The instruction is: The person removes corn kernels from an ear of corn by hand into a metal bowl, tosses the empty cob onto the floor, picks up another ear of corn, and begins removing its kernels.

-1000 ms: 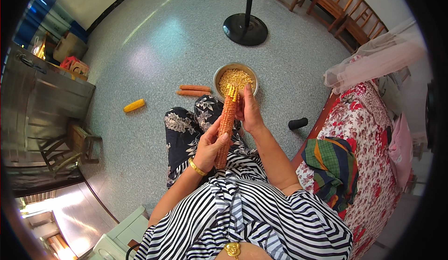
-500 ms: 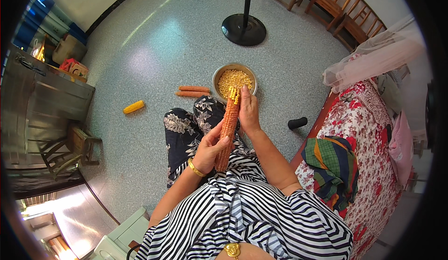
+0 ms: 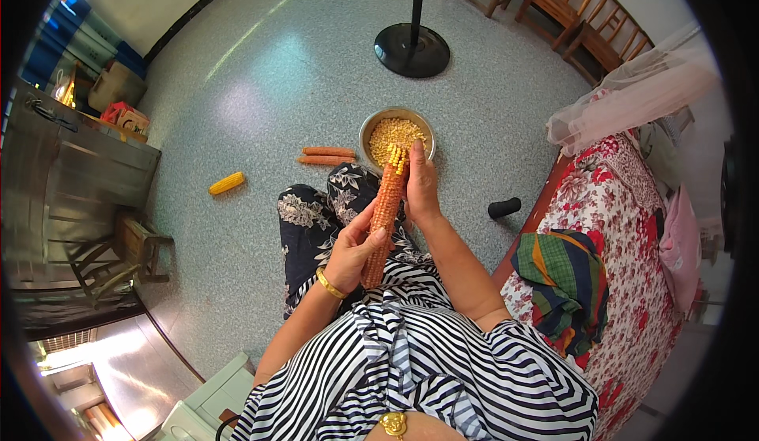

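A corn cob point(image 3: 383, 223), mostly stripped to its reddish core, slants across my lap. Yellow kernels remain at its far end. My left hand point(image 3: 354, 251) is closed round its lower part, thumb on top. My right hand point(image 3: 421, 184) grips the far end, its thumb against the remaining kernels; its other fingers are partly hidden behind the cob. Just beyond that end, a metal bowl point(image 3: 365, 136) of loose yellow kernels point(image 3: 395, 131) stands on the floor. Left of the bowl lie two bare cobs point(image 3: 328, 156). Farther left is a full yellow ear of corn point(image 3: 225, 183).
A black round stand base point(image 3: 412, 50) is on the floor ahead. At the right, a bed point(image 3: 624, 259) with a floral cover bears a crumpled striped cloth point(image 3: 563, 283). A small black object point(image 3: 504, 208) lies near it. Wooden chairs point(image 3: 553, 6) line the far right; a small wooden chair point(image 3: 130, 247) is left.
Both hands keep their hold on the cob. My right thumb has shifted slightly at the kernel end; little else differs.
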The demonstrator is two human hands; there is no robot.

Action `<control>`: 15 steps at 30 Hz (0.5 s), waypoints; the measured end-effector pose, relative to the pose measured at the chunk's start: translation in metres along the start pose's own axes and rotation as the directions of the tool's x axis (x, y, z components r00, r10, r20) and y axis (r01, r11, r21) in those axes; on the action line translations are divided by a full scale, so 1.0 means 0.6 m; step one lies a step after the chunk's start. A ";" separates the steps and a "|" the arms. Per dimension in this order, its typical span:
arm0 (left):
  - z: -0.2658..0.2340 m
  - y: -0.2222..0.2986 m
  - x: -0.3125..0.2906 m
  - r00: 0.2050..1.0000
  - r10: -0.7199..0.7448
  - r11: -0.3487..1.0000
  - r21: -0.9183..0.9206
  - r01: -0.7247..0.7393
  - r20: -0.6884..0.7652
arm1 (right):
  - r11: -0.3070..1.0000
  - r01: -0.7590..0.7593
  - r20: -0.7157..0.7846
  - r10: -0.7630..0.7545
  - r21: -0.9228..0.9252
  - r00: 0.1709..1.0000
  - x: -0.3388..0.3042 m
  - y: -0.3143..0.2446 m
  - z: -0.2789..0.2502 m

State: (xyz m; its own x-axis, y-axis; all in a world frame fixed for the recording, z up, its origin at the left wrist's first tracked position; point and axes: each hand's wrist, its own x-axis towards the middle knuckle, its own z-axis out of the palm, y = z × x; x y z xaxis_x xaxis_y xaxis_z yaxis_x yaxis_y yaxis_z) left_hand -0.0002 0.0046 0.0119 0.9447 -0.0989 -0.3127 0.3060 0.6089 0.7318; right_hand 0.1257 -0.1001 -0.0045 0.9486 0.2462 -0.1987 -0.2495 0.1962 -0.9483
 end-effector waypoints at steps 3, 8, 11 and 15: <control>0.003 0.000 0.001 1.000 -0.001 1.000 -0.009 0.001 -0.004 | 0.987 0.158 -0.057 -0.160 -0.042 0.985 0.006 0.018 0.008; -0.004 -0.005 0.001 0.999 -0.041 0.997 -0.057 0.042 0.009 | 0.987 0.146 -0.031 -0.144 0.073 0.989 0.006 0.023 0.005; -0.006 -0.005 0.005 0.999 -0.033 0.997 -0.070 0.034 0.018 | 0.968 0.013 -0.041 -0.003 0.249 0.999 -0.002 -0.005 0.011; -0.005 -0.006 0.007 1.000 -0.024 0.998 -0.060 0.024 0.007 | 0.890 -0.235 0.075 0.224 0.392 0.972 0.005 -0.013 -0.002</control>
State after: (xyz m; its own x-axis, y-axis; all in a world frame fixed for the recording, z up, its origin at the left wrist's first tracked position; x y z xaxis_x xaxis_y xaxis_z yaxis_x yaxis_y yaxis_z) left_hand 0.0023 0.0041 0.0061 0.9379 -0.1191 -0.3257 0.3212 0.6524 0.6864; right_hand 0.1310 -0.1021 0.0018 0.8513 0.3540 -0.3874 -0.5215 0.4881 -0.6999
